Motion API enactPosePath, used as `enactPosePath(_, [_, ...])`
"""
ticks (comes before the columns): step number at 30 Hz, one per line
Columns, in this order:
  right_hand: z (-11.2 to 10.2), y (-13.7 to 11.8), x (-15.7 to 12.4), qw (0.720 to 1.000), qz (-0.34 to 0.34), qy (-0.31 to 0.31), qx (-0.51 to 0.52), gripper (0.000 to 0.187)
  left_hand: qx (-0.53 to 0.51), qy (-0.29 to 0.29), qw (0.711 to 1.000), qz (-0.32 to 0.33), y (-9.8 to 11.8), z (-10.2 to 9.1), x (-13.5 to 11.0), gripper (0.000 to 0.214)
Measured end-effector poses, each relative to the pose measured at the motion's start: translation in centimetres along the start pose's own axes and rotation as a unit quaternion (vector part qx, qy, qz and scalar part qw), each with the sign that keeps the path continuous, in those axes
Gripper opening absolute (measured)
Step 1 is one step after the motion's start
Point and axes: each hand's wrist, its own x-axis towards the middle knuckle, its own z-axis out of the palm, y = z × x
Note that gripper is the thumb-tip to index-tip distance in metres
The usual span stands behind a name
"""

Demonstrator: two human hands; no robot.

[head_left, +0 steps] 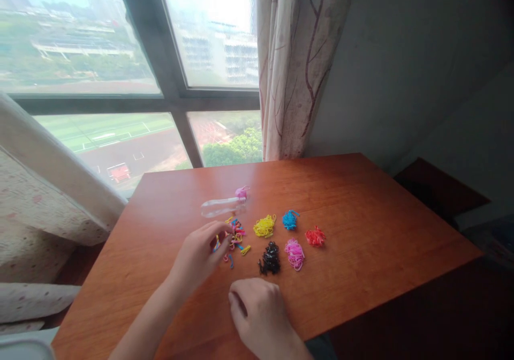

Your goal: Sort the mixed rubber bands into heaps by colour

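My left hand (204,250) reaches over a mixed pile of coloured rubber bands (237,237), thumb and forefinger drawn together at its edge. Whatever is between those fingertips is too small to make out. My right hand (259,309) rests curled near the table's front edge, its palm hidden. Just beyond it lies a black heap of rubber bands (271,258). Sorted by colour, a yellow heap (264,226), a blue heap (289,220), a pink heap (295,254) and a red heap (315,237) sit to the right of the mixed pile.
Behind the mixed pile a clear plastic bottle (220,208) lies on its side, with pink material (242,192) at its right end. The brown wooden table (381,226) stands against a window, with curtains (287,70) on both sides.
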Motion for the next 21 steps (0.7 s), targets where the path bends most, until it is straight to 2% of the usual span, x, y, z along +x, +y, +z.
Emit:
enactPosePath(4, [0.3, -0.2, 0.1, 1.000, 0.018, 0.016, -0.017, 0.015, -0.028, 0.026, 0.998, -0.046, -0.8, 0.2, -2.8, 0.020])
enactPosePath(7, [0.7, -0.4, 0.5, 0.997, 0.049, 0.026, -0.047, 0.014, -0.039, 0.028, 0.997, -0.054, -1.6, 0.7, -3.8, 0.023])
enactPosePath(13, [1.1, -1.4, 1.6, 0.986, 0.107, 0.009, -0.129, 0.015, -0.056, 0.009, 0.998, -0.041, -2.1, 1.2, -4.0, 0.023])
enactPosePath(21, [1.2, -1.9, 3.5, 0.979, 0.126, -0.020, -0.160, 0.009, -0.036, 0.026, 0.998, -0.048, -2.1, 1.3, -4.0, 0.021])
